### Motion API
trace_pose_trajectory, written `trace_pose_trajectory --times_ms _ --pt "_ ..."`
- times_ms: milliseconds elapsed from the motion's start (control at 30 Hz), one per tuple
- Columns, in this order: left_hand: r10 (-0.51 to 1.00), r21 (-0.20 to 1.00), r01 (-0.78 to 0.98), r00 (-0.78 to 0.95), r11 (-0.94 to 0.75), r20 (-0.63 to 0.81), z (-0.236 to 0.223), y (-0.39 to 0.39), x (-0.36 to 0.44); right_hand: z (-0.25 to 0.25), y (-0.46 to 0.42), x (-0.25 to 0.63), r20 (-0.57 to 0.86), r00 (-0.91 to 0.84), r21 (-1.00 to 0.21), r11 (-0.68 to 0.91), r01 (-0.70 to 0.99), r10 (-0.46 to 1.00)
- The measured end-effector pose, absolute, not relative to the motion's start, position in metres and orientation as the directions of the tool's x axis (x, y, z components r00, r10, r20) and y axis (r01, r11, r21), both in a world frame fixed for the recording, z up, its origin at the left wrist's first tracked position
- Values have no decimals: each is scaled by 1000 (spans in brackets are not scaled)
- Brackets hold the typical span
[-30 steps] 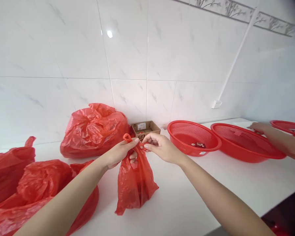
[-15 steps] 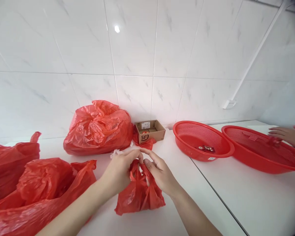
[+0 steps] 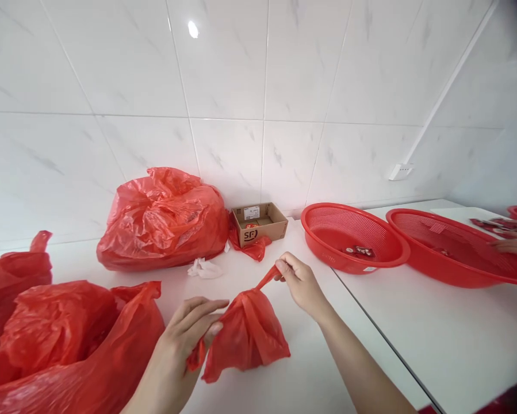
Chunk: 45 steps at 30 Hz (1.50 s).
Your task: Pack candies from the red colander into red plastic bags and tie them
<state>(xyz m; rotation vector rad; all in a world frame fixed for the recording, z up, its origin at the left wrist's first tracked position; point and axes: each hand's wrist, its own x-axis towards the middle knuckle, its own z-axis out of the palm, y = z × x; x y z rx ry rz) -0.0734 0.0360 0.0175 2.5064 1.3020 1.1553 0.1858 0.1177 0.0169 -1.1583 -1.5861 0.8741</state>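
A small red bag [image 3: 246, 336] sits on the white counter [image 3: 435, 339], nearest the viewer; the left hand [image 3: 178, 351] pinches one handle at the bag's lower left, the right hand [image 3: 299, 282] pinches the other handle, drawn taut up and to the bag's right; pulling both ends evenly apart, low over the counter, looks the surest way to cinch it without tearing. Left of the bag lie loose red bags [image 3: 64, 345]; behind it a white scrap [image 3: 204, 268], a full red sack [image 3: 163, 218] and a cardboard box [image 3: 259, 223]; far right of the bag, two red baskets [image 3: 353, 238], and another person's hand [image 3: 514, 246].
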Motion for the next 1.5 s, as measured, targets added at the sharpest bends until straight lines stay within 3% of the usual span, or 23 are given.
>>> trace_pose_trajectory --times_ms 100,200,267,367,467,633,833,933,1067,1200,1333,1500 --pt "862 609 625 236 -489 449 2 18 -77 -11 142 191 213 -2 -941 206 268 977" --pt "974 869 452 2 -203 227 -8 7 -66 -20 141 181 195 44 -963 183 196 980" --pt "984 939 325 -93 -114 152 -12 6 -53 -18 126 166 199 96 -974 186 127 975" --pt "982 961 255 -127 -106 142 -19 6 -30 -19 92 138 216 163 -970 191 153 963" --pt "982 961 260 -131 -96 133 -29 2 -11 -33 64 117 235 133 -921 177 346 963" --pt "993 885 464 -99 -15 69 -42 -3 -7 -55 51 124 196 19 -844 159 512 980" --pt "997 791 607 -65 71 -39 -50 6 -20 -67 67 151 164 58 -817 103 567 985" --pt "995 797 596 -57 102 -84 -50 9 -23 -73 72 155 143 69 -838 84 539 987" --pt "984 882 451 37 140 -175 -36 12 -32 -64 73 164 103 51 -898 71 434 993" --pt "995 971 224 29 83 -92 -8 17 -39 -25 70 172 89 30 -965 79 252 996" --pt "973 968 -139 131 207 -189 12 30 -26 21 69 161 36 -213 -999 30 -33 976" --pt "939 971 -142 315 192 -140 15 39 -6 46 76 139 91 -374 -996 88 -26 923"
